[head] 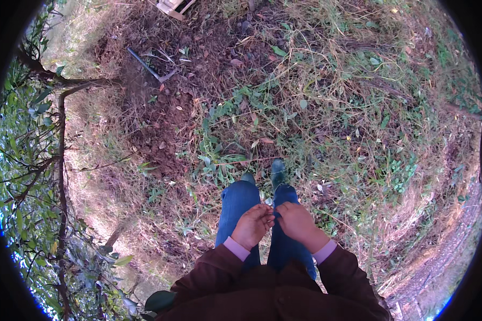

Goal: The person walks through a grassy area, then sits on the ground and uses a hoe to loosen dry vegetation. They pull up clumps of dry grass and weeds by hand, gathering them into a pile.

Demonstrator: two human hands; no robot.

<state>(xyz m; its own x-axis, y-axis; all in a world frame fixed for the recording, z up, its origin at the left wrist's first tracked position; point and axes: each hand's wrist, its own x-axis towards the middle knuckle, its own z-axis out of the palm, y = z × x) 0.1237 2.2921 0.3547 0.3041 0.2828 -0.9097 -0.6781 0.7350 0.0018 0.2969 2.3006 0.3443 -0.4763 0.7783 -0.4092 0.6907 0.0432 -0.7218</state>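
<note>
My left hand (254, 225) and my right hand (298, 222) meet in front of my body, above my legs in blue jeans (237, 202). The fingertips of both are bent in towards each other and nearly touch. Whether something small is pinched between them is too fine to make out. Brown sleeves with pale lilac cuffs (237, 248) cover my arms to the wrists. Below, the green toes of my footwear (278, 170) stand in grass and weeds.
A long-handled tool with an angled blade (146, 66) lies on bare soil (160, 136) ahead to the left. A pale wooden crate (170, 10) is at the top edge. Leafy tree branches (62, 160) line the left side. Dry grass (333, 80) spreads ahead and right.
</note>
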